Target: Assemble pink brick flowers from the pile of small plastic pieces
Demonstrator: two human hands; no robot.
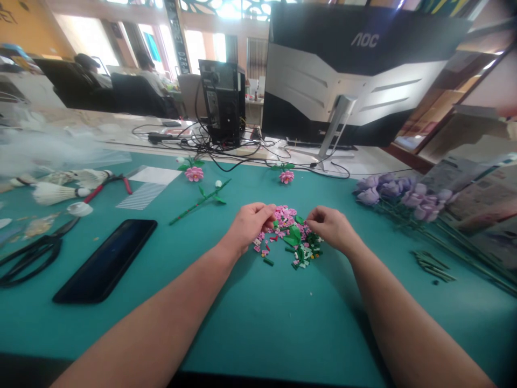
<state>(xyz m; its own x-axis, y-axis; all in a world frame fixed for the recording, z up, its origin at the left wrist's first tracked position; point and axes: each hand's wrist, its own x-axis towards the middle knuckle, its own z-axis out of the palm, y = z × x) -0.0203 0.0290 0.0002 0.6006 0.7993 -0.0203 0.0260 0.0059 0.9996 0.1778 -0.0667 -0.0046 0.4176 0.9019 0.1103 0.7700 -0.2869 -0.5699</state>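
Note:
A loose pile of small pink and green building bricks (293, 235) lies on the green mat (258, 323) in front of me. At the pile's left edge, my left hand (253, 225) is closed, thumb against the fingers; a bit of green shows by its fingertips, but I cannot make out what it holds. My right hand (330, 226) is at the right edge, fingers curled in a pinch over the pieces, their tips partly hidden. Beyond the hands lie a green brick stem (201, 203) and two pink brick flowers (194, 174) with green leaves.
To the left are a black phone (105, 261), black scissors (36, 253), red-handled pliers (105, 187) and shuttlecocks (56, 192). Purple flowers (404, 195) and short green sticks (434, 266) lie right. A monitor (359, 75) and a computer case (222, 102) with cables stand behind.

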